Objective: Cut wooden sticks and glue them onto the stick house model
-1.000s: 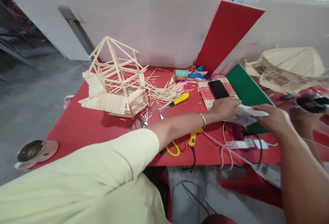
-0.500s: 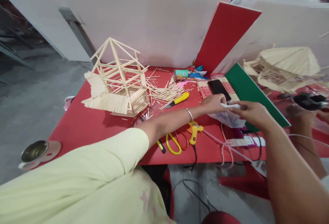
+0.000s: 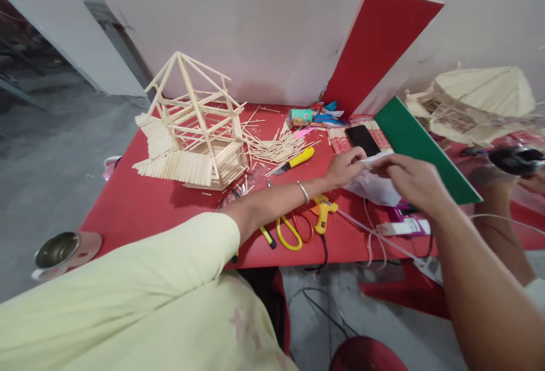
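My left hand [image 3: 347, 167] and my right hand [image 3: 409, 179] are both pinched on a thin white plastic bag [image 3: 377, 184], held just above the red table [image 3: 140, 206] at its right side. The bag hangs down between the two hands. Right behind them a black phone [image 3: 363, 140] lies on packs of sticks [image 3: 340, 142]. A yellow glue gun [image 3: 322, 212] and yellow-handled scissors [image 3: 289, 233] lie below my left wrist. A stick-built house frame [image 3: 191, 126] stands at the table's left.
Loose sticks [image 3: 272, 149] and a yellow utility knife [image 3: 296, 160] lie mid-table. Green board [image 3: 419, 146] and red board [image 3: 377, 47] lean at the right. Another person's hand [image 3: 517, 180] holds a dark tool beside a second stick house [image 3: 472, 107]. A metal cup [image 3: 57, 249] sits lower left.
Both hands have drawn the white bag leftward and toward me, away from the green board, and now hold it closer together.
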{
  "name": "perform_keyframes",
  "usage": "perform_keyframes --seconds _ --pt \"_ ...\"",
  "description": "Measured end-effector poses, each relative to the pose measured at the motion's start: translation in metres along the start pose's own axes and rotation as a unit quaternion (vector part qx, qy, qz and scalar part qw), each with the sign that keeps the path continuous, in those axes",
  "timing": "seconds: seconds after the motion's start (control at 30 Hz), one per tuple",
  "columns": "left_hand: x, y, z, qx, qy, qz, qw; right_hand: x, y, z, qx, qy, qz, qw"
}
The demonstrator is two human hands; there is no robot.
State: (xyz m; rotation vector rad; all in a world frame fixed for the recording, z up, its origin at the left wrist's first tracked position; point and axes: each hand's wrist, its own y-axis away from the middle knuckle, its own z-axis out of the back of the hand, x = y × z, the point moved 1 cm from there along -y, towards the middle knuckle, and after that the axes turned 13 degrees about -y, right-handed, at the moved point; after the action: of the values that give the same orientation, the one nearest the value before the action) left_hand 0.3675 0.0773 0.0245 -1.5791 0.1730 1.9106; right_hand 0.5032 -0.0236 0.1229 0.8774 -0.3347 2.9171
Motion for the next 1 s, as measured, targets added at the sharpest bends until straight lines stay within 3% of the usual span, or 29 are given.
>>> perform_keyframes --seconds 0.07,0.13,0.23,0.3,0.37,0.43,0.53,0.6,0.67,0.77,0.83,0.93,1.0 --pt "-0.002 0.001 0.004 0.026 0.015 -0.07 0.997 0.002 -0.001 -0.013 0.065 0.063 -0.014 0.996" --pt "-0.003 0.002 0.008 0.077 0.02 -0.102 0.992 -0.002 0.001 -0.017 0.032 0.095 -0.022 0.995" --pt "-0.004 0.004 0.014 0.184 -0.014 -0.07 0.98 -0.007 0.006 -0.015 -0.012 -0.035 -0.015 0.999" --pt "-0.005 0.007 0.015 0.249 -0.065 -0.033 0.966 -0.009 0.008 -0.014 0.037 -0.107 -0.022 0.993" --pt "-0.01 0.011 0.016 0.286 -0.137 -0.061 0.946 -0.011 0.009 -0.017 0.117 -0.056 -0.042 0.991" --pt "-0.016 0.016 0.016 0.286 -0.242 -0.139 0.917 -0.018 0.01 -0.021 0.206 0.092 -0.06 0.972" --pt "-0.022 0.021 0.016 0.243 -0.417 -0.234 0.844 -0.027 0.013 -0.028 0.296 0.269 -0.113 0.91" --pt "-0.021 0.021 0.014 0.23 -0.495 -0.244 0.802 -0.027 0.016 -0.029 0.298 0.312 -0.152 0.889" --pt "-0.016 0.02 0.011 0.227 -0.529 -0.232 0.784 -0.022 0.018 -0.026 0.26 0.33 -0.194 0.886" --pt "-0.007 0.019 0.005 0.183 -0.517 -0.238 0.802 -0.008 0.02 -0.021 0.189 0.355 -0.243 0.883" --pt "-0.002 0.017 0.001 0.152 -0.499 -0.236 0.82 0.0 0.017 -0.023 0.16 0.35 -0.202 0.901" --pt "0.005 0.015 -0.002 0.155 -0.481 -0.196 0.84 0.002 0.009 -0.039 0.181 0.307 -0.1 0.929" --pt "0.009 0.015 -0.001 0.156 -0.463 -0.177 0.854 -0.003 0.002 -0.056 0.185 0.301 -0.096 0.931"
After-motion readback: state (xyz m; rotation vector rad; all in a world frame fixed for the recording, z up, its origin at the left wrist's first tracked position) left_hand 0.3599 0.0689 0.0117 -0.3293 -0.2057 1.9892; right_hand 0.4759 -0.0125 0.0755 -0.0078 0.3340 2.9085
